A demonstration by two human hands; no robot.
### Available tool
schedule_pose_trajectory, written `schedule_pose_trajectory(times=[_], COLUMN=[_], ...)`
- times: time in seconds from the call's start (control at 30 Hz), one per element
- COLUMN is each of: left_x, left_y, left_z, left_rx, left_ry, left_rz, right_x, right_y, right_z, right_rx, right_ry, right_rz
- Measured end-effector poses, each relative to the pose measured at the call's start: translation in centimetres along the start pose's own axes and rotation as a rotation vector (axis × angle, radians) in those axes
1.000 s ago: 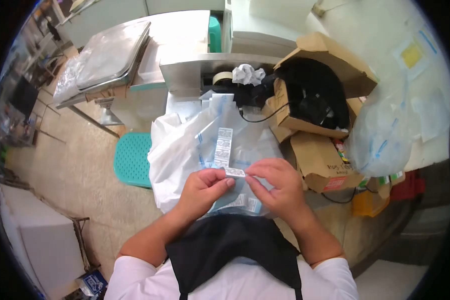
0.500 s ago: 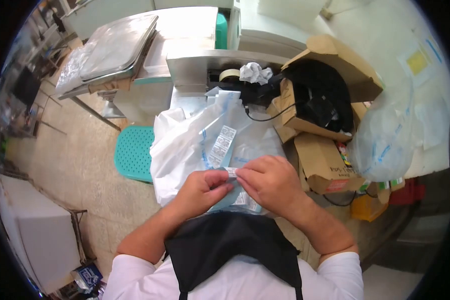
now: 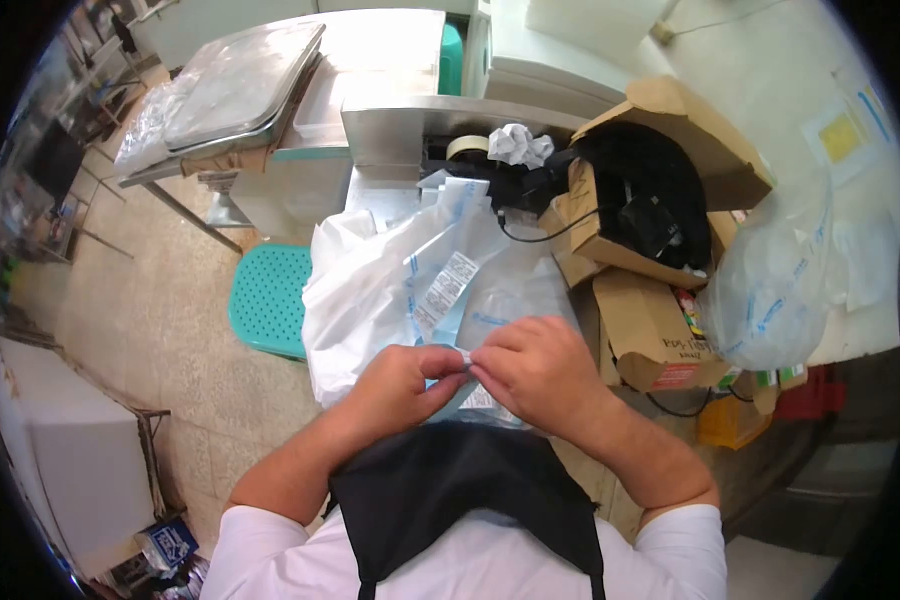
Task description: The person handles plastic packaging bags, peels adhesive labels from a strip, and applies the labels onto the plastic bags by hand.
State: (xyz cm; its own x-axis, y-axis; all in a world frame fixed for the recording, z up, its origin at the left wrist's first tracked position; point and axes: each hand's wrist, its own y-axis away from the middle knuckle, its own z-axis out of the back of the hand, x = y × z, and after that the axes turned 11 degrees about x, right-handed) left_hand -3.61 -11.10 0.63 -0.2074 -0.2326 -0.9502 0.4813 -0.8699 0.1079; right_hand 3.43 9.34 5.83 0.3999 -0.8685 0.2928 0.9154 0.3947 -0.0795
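My left hand (image 3: 407, 385) and my right hand (image 3: 540, 372) meet just in front of the black apron, thumbs and fingertips pinched together. Between them is a strip of printed labels (image 3: 465, 357), mostly covered by the fingers. Below the hands, part of a bluish sheet and another printed label (image 3: 478, 398) show. Just beyond lies a white strip printed with small text blocks (image 3: 447, 290), on top of white plastic bags (image 3: 355, 300) with blue print.
A green perforated stool (image 3: 270, 300) stands to the left. Metal trays (image 3: 240, 85) rest on a table behind it. To the right are open cardboard boxes (image 3: 660, 335) and a clear plastic bag (image 3: 770, 300). A tape roll (image 3: 467, 147) and crumpled paper (image 3: 520, 146) sit at the back.
Less of the printed label shows between my fingertips now, and my hands are closed tighter round it. The view has shifted slightly.
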Motion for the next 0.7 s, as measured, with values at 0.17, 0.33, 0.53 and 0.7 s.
schedule_pose_trajectory(times=[0.17, 0.33, 0.53, 0.7], left_x=[-0.4, -0.4, 1.3, 2.9], left_y=[0.1, 0.3, 1.3, 1.8], left_z=[0.5, 0.8, 2.7, 5.6], left_rx=[0.024, 0.043, 0.083, 0.129], left_ry=[-0.113, -0.088, -0.082, -0.572], left_rz=[0.016, 0.011, 0.07, 0.357], right_x=[-0.1, 0.0, -1.4, -2.0], right_y=[-0.1, -0.1, -0.3, -0.1], right_z=[-0.3, -0.4, -0.4, -0.2], right_rx=[0.026, 0.003, -0.058, -0.178], right_ry=[0.013, -0.023, -0.306, -0.432], right_rz=[0.006, -0.014, -0.159, -0.239])
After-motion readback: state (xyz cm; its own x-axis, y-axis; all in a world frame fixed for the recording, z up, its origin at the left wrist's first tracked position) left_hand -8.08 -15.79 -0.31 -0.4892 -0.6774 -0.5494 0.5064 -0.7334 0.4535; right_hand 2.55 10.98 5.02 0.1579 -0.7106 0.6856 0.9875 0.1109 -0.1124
